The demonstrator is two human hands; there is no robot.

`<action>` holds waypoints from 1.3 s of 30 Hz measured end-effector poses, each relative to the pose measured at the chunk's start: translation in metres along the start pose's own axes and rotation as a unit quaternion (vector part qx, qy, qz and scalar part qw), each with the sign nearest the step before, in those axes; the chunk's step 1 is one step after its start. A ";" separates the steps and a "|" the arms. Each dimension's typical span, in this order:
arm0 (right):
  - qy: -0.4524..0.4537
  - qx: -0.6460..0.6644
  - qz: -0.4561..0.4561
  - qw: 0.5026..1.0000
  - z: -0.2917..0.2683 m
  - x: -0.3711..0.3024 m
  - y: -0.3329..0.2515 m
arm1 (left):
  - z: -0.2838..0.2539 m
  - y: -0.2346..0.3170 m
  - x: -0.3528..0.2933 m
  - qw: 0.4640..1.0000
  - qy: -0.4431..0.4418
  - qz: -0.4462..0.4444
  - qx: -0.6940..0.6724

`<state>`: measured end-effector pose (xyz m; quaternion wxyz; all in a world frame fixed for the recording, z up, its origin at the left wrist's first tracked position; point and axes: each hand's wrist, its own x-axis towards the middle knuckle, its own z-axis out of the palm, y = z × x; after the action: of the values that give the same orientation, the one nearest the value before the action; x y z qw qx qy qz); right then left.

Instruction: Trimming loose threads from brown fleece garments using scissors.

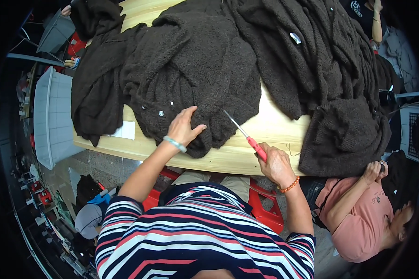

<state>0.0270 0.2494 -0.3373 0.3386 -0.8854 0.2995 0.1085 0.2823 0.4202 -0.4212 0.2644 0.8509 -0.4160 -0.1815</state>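
Observation:
A dark brown knitted garment [205, 60] lies bunched on the light wooden table [270, 116]. Small shiny buttons [161, 113] show on its near left part. My left hand [184, 130] rests on the knit's near edge, fingers stretched out and thumb apart, holding nothing I can see. In my right hand [277, 165] is a red-handled tool [256, 148] with a slim metal shaft, its kind unclear. My fingers wrap round the handle. The shaft slants up and left, and its tip ends close to the garment's right side; whether they touch, I cannot tell.
More dark knitwear [321, 60] is heaped at the right, hanging over the table edge. A white paper [124, 130] lies at the left. Beyond stands a pale plastic bin [56, 116]. A person in a pink shirt [358, 214] sits close at my right. Red stools [265, 209] are beneath.

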 end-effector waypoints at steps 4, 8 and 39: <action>-0.052 -0.012 -0.016 0.998 -0.003 -0.007 -0.019 | 0.030 -0.020 0.011 0.985 0.021 -0.057 -0.164; -0.085 -0.036 -0.077 0.993 0.007 -0.025 -0.026 | 0.034 -0.029 0.007 0.931 -0.016 -0.125 -0.344; -0.031 -0.042 -0.055 0.997 -0.011 0.008 -0.035 | -0.162 -0.019 -0.061 0.818 0.152 -0.153 -0.533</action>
<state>0.0549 0.2588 -0.3132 0.3159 -0.9102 0.2346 0.1294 0.3437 0.5276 -0.2980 0.7054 0.6465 -0.0735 -0.2810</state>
